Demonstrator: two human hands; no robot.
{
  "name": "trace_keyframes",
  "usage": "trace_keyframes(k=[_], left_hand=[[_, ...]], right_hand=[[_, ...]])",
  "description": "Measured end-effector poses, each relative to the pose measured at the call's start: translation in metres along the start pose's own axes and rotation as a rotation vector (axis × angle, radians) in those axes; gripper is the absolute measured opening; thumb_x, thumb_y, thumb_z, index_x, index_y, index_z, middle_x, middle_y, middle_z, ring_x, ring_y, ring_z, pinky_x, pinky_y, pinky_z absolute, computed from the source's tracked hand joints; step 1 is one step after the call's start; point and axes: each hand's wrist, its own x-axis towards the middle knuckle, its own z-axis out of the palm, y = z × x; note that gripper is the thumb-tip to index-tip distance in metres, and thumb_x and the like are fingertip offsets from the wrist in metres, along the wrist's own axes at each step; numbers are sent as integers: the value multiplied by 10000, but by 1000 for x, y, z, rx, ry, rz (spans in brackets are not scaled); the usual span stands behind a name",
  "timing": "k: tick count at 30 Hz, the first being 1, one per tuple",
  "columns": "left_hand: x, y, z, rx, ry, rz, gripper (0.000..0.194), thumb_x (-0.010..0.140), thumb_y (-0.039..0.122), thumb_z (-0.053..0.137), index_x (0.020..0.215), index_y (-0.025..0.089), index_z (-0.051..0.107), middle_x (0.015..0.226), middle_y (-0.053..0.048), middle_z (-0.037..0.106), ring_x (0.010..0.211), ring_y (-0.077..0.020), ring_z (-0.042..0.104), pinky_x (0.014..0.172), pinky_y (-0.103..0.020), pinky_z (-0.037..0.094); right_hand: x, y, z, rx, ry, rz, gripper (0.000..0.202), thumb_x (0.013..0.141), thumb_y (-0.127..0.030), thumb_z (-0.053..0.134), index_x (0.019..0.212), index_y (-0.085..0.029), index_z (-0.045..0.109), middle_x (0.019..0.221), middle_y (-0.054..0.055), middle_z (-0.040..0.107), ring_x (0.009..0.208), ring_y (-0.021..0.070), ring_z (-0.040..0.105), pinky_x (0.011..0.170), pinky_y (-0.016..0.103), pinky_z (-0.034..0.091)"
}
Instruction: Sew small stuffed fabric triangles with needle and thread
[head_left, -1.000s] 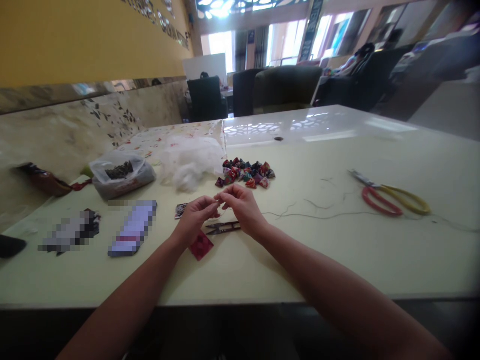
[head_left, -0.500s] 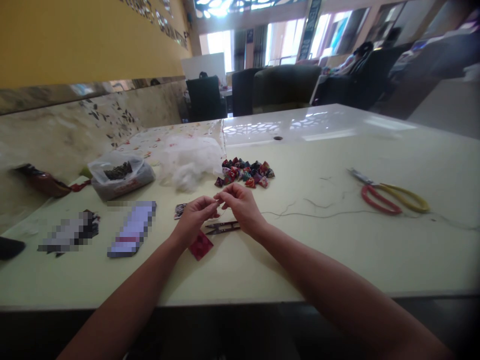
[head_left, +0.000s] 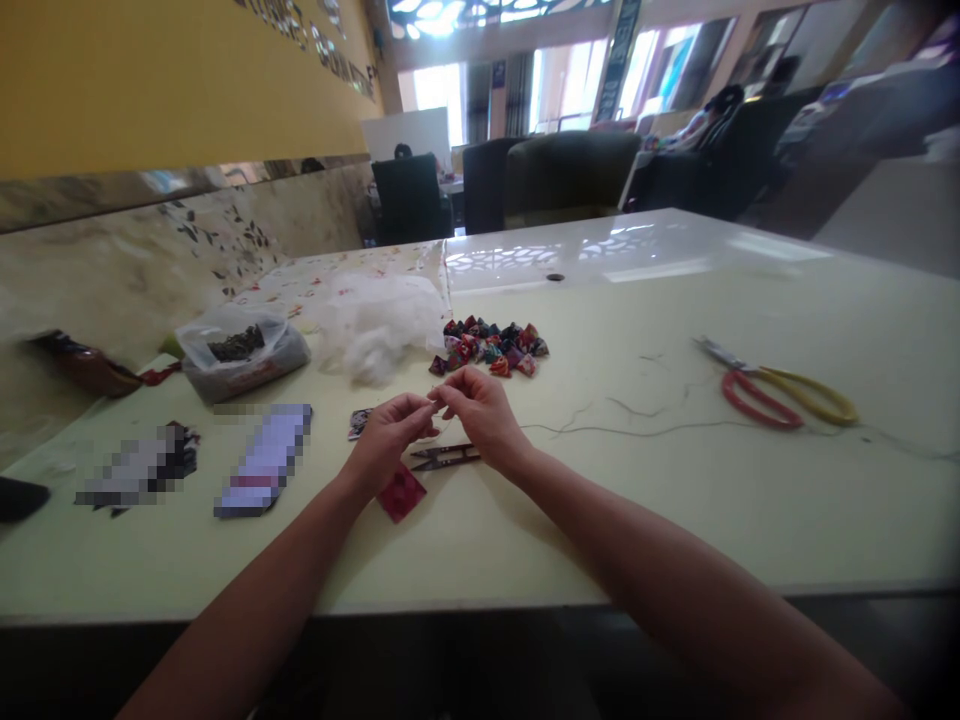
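Note:
My left hand [head_left: 388, 438] and my right hand [head_left: 484, 412] meet fingertip to fingertip above the table, both closed in a pinch. Whatever lies between the fingers is too small to make out. A long thin thread [head_left: 637, 432] runs over the table from beside my right wrist toward the right. Under my hands lie dark thread snips [head_left: 442, 456], partly hidden by my right hand. A red fabric square [head_left: 403, 492] rests just below my left hand, and a black-and-white patterned piece [head_left: 359, 424] shows behind it.
Beyond my hands sits a pile of small colourful fabric pieces [head_left: 495, 345]. White stuffing [head_left: 379, 330] and a plastic bag [head_left: 247, 375] of dark dried bits stand left of it. Red-and-yellow-handled scissors [head_left: 780, 395] lie right. A blurred-out phone-like object [head_left: 266, 460] lies left. People sit farther back.

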Motion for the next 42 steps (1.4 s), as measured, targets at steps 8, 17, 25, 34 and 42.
trace_keyframes(k=[8, 17, 25, 34, 42], left_hand=[[2, 0, -2, 3, 174, 114, 328, 737, 380, 799, 958, 150, 719, 827, -20, 692, 726, -115, 633, 805, -294, 535], [0, 4, -2, 92, 149, 189, 257, 766, 379, 767, 832, 150, 672, 766, 1, 652, 725, -125, 618, 770, -281, 520], [-2, 7, -1, 141, 185, 219, 259, 766, 386, 758, 809, 156, 649, 717, 6, 631, 696, -124, 600, 734, -271, 510], [-1, 2, 2, -38, 34, 35, 266, 742, 377, 796, 795, 147, 672, 730, 16, 614, 660, -84, 564, 770, -276, 542], [0, 1, 2, -84, -4, -27, 286, 723, 398, 814, 802, 155, 684, 701, 28, 602, 616, -66, 536, 764, -273, 547]], right_hand=[[-4, -5, 1, -12, -77, 10, 129, 775, -263, 619, 700, -184, 550, 619, -37, 559, 550, 97, 539, 531, 235, 432], [-7, -3, 1, -147, -171, -15, 163, 803, -304, 620, 701, -191, 561, 625, -35, 554, 541, 94, 473, 515, 230, 377], [-7, -8, 1, -75, -155, 56, 201, 758, -331, 667, 652, -195, 564, 590, -39, 526, 513, 89, 418, 484, 238, 330], [-4, -4, -2, -23, -35, 17, 102, 735, -271, 653, 701, -179, 622, 724, 4, 637, 702, 138, 575, 682, 284, 475], [-4, -5, 0, -44, -10, -5, 112, 749, -280, 648, 705, -181, 618, 725, 8, 661, 687, 136, 594, 665, 284, 484]])
